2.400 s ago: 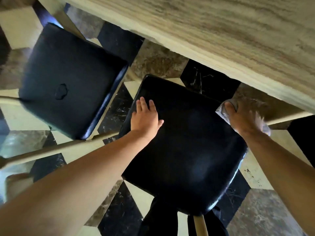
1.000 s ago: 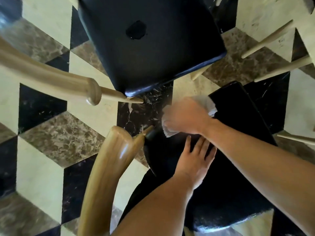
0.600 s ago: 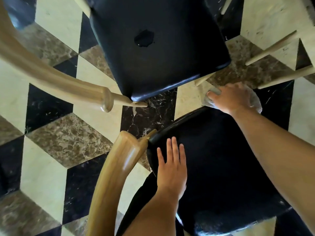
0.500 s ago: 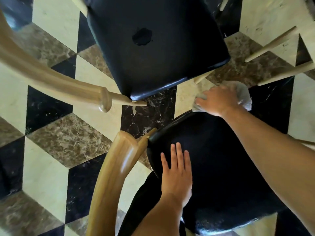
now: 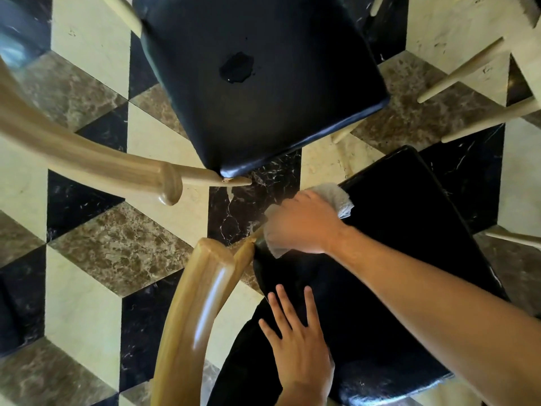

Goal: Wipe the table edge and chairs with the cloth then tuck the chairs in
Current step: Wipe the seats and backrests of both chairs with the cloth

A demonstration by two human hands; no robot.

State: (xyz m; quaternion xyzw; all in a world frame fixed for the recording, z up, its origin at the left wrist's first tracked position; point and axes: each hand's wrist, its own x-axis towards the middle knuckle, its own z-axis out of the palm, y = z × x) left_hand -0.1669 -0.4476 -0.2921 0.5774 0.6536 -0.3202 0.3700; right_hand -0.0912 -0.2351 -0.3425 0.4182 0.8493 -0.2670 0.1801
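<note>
I look straight down on two chairs with black padded seats and light wooden frames. On the near chair's seat (image 5: pixel 409 230) my right hand (image 5: pixel 304 224) presses a grey-white cloth (image 5: pixel 339 197) against the seat's left front corner, where the wooden armrest (image 5: pixel 199 303) meets it. My left hand (image 5: pixel 295 338) lies flat on the same seat, fingers spread, nearer to me. The cloth shows above and below my right hand; the rest is hidden under the palm.
A second chair's black seat (image 5: pixel 263 77) with a small dark wet-looking spot stands just beyond, its curved armrest (image 5: pixel 87 159) reaching in from the left. Wooden legs (image 5: pixel 468 68) cross the upper right. The floor is black, cream and brown marble tiles (image 5: pixel 117 253).
My right hand has slid the cloth along the seat's front edge from its far corner to the left corner by the armrest. My left hand stays flat on the seat.
</note>
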